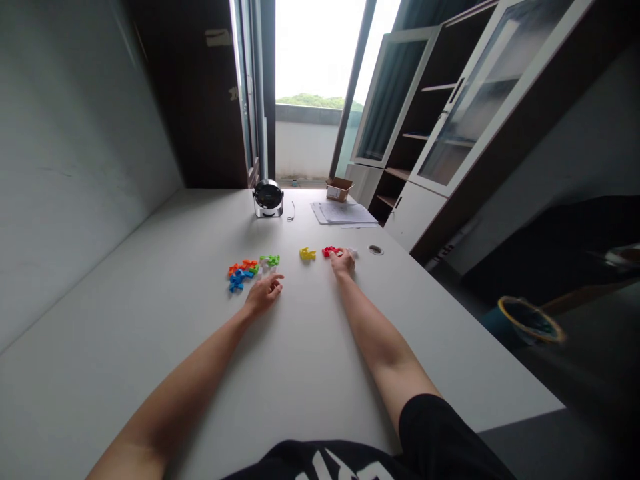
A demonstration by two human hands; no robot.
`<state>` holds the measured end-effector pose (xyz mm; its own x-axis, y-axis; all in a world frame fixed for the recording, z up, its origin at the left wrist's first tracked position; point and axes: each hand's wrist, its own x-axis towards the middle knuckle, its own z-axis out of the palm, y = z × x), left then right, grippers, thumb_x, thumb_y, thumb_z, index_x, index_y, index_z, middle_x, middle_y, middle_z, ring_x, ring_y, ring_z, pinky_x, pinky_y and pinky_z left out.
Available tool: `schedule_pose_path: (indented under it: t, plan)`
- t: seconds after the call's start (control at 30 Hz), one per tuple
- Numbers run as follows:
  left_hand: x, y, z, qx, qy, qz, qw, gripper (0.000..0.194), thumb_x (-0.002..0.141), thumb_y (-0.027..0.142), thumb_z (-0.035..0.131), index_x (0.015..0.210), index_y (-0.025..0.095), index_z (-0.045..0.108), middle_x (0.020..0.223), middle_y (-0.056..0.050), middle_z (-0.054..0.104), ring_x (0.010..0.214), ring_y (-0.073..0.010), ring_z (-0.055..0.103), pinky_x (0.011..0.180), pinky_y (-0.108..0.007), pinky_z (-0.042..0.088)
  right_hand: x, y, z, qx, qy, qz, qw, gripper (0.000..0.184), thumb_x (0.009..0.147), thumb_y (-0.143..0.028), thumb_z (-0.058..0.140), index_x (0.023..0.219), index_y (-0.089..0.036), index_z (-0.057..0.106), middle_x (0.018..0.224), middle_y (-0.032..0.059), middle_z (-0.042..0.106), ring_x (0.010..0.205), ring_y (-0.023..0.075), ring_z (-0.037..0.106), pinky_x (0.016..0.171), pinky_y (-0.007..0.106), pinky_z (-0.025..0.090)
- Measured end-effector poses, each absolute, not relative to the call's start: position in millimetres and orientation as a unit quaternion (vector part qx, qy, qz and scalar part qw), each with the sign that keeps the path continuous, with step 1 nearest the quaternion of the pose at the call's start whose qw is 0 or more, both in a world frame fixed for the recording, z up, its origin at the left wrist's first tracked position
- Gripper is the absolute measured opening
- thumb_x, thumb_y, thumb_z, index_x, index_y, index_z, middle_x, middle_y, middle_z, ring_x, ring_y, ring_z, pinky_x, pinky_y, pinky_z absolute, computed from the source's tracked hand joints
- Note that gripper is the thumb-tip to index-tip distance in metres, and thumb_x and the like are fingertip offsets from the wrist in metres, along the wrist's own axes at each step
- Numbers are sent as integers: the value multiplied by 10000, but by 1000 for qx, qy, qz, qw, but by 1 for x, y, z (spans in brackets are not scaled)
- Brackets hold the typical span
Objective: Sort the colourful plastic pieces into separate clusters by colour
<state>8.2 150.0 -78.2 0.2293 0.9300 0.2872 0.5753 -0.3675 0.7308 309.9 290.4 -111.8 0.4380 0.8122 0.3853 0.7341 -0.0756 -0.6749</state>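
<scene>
Where the right hand (344,263) reaches: small red plastic pieces (330,251) lie on the white table (300,347), at the fingertips.
Right fingers: bent down and close together, touching the red pieces; whether they pinch one cannot be told.
Beside the right hand: small white plastic pieces (353,253) lie just to its right, partly hidden by it.
Yellow: small yellow plastic pieces (307,253) sit between the two hands, nearer the red ones and apart from them.
Left hand (264,295): it is low over the table, the fingers loosely curled and partly open, the index finger stretched out furthest.
Mixed cluster: bright green plastic pieces (271,260) and another few white plastic pieces (273,270) lie just beyond the left hand; orange plastic pieces (243,268) and blue plastic pieces (240,279) lie to its left.
Table hole: a round, pale-rimmed opening (375,250) is right of the right hand.
Far end: a round black device on a metal stand (269,198), loose white papers (345,213) and an open brown cardboard box (339,189).
</scene>
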Motion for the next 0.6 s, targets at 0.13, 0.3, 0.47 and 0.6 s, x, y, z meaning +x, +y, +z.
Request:
schedule_pose_path:
  t: [0.13,0.3,0.47,0.6]
  plan:
    - [8,148,-77,760,497,349,231,325,884,248,524,1180,227,656,820,-19,681,732,-169,623,686,-266,467,306,293,-114,-764,-487,66,418,366,782,-467,649,1052,-223,686,1048,106,633,998,259,561,935,411,429]
    - [9,147,-77,764,493,349,226,320,865,235,542,1159,230,669,843,-23,687,729,-166,616,688,-262,467,305,289,-115,-757,-507,59,408,366,786,-444,638,1072,-217,667,1041,107,642,1004,257,563,948,422,423]
    - [11,147,-77,764,497,348,218,321,864,222,544,1156,233,675,836,-23,686,735,-173,612,720,-277,469,306,282,-109,-733,-515,81,438,347,802,-406,621,1087,-209,643,966,86,673,922,240,592,884,370,444]
    - [10,147,-75,741,527,383,162,256,883,211,527,1066,218,706,908,-56,705,836,-216,619,817,-337,471,306,277,-104,-711,-512,91,474,322,837,-365,551,1092,-192,646,918,73,690,867,231,607,850,351,451]
